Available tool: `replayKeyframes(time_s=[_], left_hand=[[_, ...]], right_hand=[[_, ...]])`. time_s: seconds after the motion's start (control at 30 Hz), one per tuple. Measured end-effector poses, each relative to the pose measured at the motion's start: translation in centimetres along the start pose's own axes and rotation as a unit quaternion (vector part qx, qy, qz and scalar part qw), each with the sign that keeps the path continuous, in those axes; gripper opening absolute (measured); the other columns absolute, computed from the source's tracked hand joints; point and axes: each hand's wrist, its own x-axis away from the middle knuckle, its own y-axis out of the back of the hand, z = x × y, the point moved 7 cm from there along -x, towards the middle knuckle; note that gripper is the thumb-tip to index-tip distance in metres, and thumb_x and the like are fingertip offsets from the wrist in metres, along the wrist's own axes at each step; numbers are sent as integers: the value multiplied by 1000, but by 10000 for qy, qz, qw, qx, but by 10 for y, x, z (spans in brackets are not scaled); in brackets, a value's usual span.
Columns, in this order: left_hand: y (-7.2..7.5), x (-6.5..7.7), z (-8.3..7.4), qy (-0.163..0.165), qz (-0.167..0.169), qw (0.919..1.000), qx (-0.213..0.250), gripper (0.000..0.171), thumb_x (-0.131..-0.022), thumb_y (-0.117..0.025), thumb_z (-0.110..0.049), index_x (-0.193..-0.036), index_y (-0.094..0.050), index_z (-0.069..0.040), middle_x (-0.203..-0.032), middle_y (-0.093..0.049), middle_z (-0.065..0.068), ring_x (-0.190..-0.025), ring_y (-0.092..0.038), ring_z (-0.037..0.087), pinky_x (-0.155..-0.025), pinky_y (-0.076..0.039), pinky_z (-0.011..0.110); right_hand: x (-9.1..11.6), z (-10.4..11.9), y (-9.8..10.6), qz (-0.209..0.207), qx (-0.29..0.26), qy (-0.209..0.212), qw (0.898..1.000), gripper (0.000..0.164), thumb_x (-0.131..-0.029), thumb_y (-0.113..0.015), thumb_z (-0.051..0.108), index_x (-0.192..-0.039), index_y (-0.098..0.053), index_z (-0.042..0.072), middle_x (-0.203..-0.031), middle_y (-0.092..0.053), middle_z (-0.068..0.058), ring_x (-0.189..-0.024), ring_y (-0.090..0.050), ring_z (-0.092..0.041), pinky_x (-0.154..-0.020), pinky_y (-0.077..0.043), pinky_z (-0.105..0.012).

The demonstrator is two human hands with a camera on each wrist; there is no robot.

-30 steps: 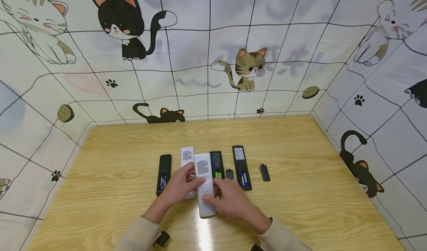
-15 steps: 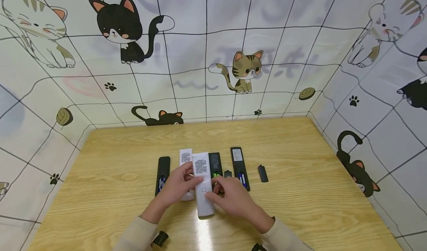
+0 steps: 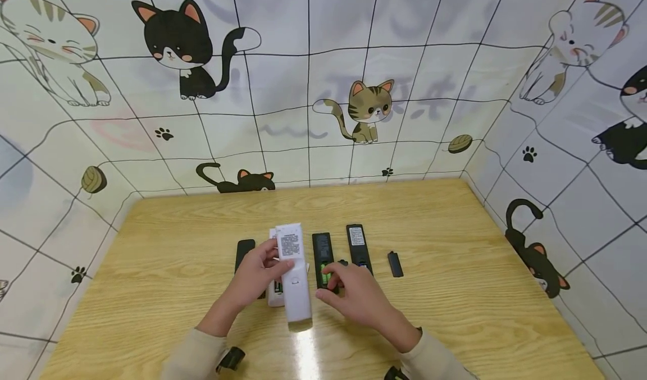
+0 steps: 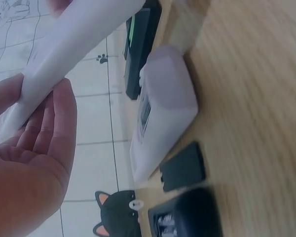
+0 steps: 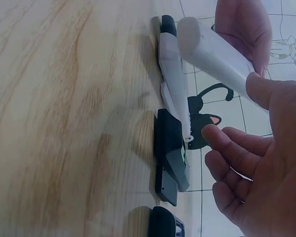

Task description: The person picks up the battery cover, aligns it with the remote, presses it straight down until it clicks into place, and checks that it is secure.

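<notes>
My left hand (image 3: 253, 276) holds a white remote control (image 3: 297, 298) by its left edge, label side up, thumb on its back. In the head view it is raised over a second white remote (image 3: 275, 299), hiding most of it. My right hand (image 3: 363, 298) hovers with fingers loosely bent and nothing in them, a small gap from the held remote. Beyond those fingers lies a black remote (image 3: 322, 247) with green batteries in its uncovered compartment. Another black remote (image 3: 358, 246) with a white label is partly behind the right hand.
A third black remote (image 3: 245, 248) lies at the left, partly hidden by the left hand. A small black battery cover (image 3: 395, 264) sits at the right. Another dark cover (image 4: 184, 168) shows in the left wrist view. Cat-printed cloth (image 3: 283, 99) walls the wooden table (image 3: 429, 217).
The left hand has carried the white remote leftward, over the second white one. My right hand, earlier at the remote's right edge, is now apart from it, and more of the green-battery remote shows.
</notes>
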Motion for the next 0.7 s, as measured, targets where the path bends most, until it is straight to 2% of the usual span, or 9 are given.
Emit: replayKeyframes(time_s=[0.1,0.3,0.53,0.7], left_hand=[[10,2,0,87,-163,9998,27,50,-93,-66,-16,-138,-45,-7,-115,-69,18,-90,-69,17,-70,-57,29],[33,8,1,44,-440,9990,94,49,-94,-64,-14,-137,-42,-3,-116,-67,24,-87,-68,14,-70,-57,29],[64,11,12,213,-882,9958,92,50,-94,-65,-21,-138,-43,-8,-117,-66,24,-84,-68,10,-70,-57,28],[84,17,21,428,-1146,9925,-52,56,-95,-65,-27,-142,-40,-10,-119,-65,22,-84,-67,7,-72,-57,27]], right_hand=[[1,-1,1,-46,129,7,9999,51,-91,-59,57,-121,-64,15,-89,-68,12,-85,-63,-7,-84,-49,-33],[3,-5,3,-151,320,-21,9994,44,-89,-67,46,-122,-64,16,-93,-70,9,-93,-63,-13,-95,-45,-45],[4,-8,3,-199,487,-68,9986,47,-89,-67,46,-125,-62,17,-98,-71,6,-98,-62,-16,-95,-44,-46],[6,-8,7,-448,674,37,9967,51,-87,-70,46,-128,-59,17,-109,-68,2,-105,-59,-19,-96,-43,-45]])
